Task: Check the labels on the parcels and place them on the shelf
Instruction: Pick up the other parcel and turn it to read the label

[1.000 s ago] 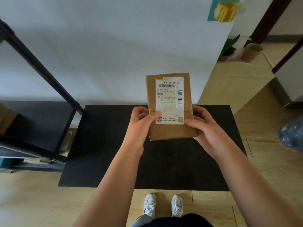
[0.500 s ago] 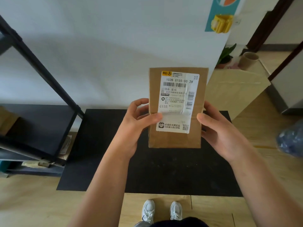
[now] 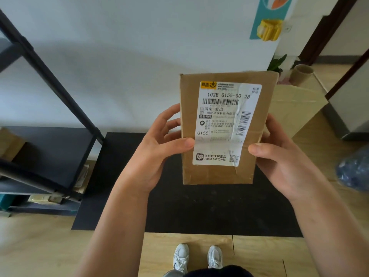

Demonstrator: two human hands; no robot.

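I hold a brown cardboard parcel upright in front of me, above a black floor mat. Its white shipping label faces me, with barcodes and the code "102B G155-00 28". My left hand grips the parcel's left edge, thumb across the label's lower left. My right hand grips the right edge, thumb on the front. A black metal shelf stands at the left, with another brown parcel on its upper board.
A large cardboard box stands behind the parcel at the right, with a cardboard tube and a plant beyond it. A bluish plastic bag lies at the right edge. A white wall is ahead. My shoes are on the wooden floor.
I have raised the parcel and brought it closer to my face, so the label looks larger. My hands have shifted to its side edges.
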